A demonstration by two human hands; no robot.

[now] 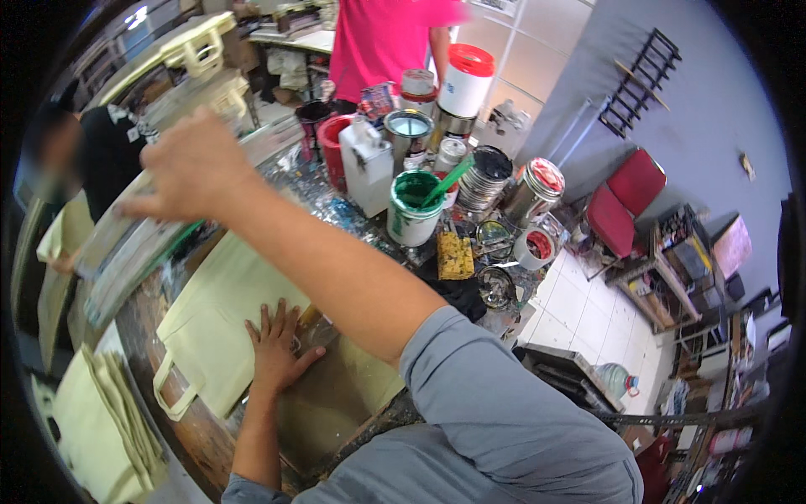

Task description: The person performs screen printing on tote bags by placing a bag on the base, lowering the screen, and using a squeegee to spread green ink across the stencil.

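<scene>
My left hand (274, 346) lies flat with fingers spread at the near edge of a cream cloth tote bag (220, 307). The bag rests on a worktable, its handle loop (178, 393) pointing left. My right arm reaches across to the upper left. There my right hand (197, 172), a little blurred, is closed on the edge of a tilted printing screen frame (143, 262), raised above the table beside the bag. The fingers' far side is hidden. Below my left hand is a brownish flat board (323, 412).
A white paint bucket (411, 220) with green paint, a white jug (365, 172), several cans and a yellow sponge (455, 255) crowd the table's far right. Folded cream bags (101, 428) lie at left. Two people stand nearby, one in pink (378, 42). A red chair (617, 206) stands right.
</scene>
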